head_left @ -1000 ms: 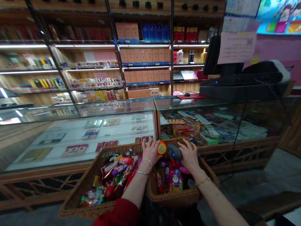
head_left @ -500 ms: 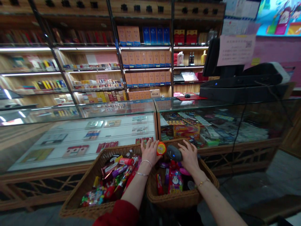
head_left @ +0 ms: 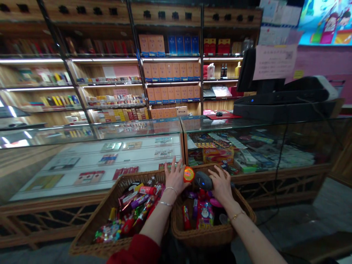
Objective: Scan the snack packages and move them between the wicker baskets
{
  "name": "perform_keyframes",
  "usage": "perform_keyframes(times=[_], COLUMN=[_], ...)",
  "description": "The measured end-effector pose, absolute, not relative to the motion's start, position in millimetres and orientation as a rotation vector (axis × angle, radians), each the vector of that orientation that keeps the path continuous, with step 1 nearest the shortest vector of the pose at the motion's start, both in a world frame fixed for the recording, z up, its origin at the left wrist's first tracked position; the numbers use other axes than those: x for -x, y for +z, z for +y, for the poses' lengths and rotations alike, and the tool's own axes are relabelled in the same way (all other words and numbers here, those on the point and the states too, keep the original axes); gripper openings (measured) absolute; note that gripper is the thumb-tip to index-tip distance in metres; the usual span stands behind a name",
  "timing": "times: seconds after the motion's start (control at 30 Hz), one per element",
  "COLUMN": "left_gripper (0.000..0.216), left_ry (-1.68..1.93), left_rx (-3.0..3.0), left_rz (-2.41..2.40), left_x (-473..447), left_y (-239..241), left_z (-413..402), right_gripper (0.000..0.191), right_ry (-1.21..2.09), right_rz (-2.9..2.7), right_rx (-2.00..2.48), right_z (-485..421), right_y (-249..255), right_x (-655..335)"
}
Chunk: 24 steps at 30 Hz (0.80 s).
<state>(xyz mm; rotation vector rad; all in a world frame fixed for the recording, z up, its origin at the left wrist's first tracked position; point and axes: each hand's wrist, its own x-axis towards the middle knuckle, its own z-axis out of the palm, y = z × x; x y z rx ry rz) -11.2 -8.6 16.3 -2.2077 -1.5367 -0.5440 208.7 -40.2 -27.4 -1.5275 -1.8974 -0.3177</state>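
My left hand (head_left: 176,179) grips a small round orange container (head_left: 189,174) between thumb and fingers, its yellow label turned to me. Some of its fingers stretch upward. A reddish glow lies across the label. Close by on the right, my right hand (head_left: 220,183) is wrapped round a dark grey barcode scanner (head_left: 203,181) with a blue light on top. The scanner's head points left at the container, a small gap between them. Both hands are over the right wicker basket (head_left: 203,234), which holds a pink candy packet (head_left: 205,214), a red tube (head_left: 186,217) and purple packs.
A second wicker basket (head_left: 90,229) on the left is heaped with colourful sweets and tubes. Behind the baskets runs a glass display counter (head_left: 143,129) with a monitor (head_left: 246,69) on it. A black cable (head_left: 281,165) hangs down the counter's front. Stocked shelves (head_left: 172,80) line the back wall.
The view has tilted up slightly. A reddish glow now shows on the container's label. Both hands keep nearly the same place and hold the same things.
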Motion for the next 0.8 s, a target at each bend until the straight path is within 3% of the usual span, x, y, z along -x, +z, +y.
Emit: perform_keyframes(times=[0.8], left_gripper=[0.080], left_ry=[-0.636], left_rx=[2.099], left_rz=[-1.711], left_x=[48], left_y=[23], left_z=[-48], right_gripper=[0.030], right_ry=[-0.425], right_rz=[-1.884], right_rx=[1.449], right_z=[-46], right_y=[-33], right_x=[-213])
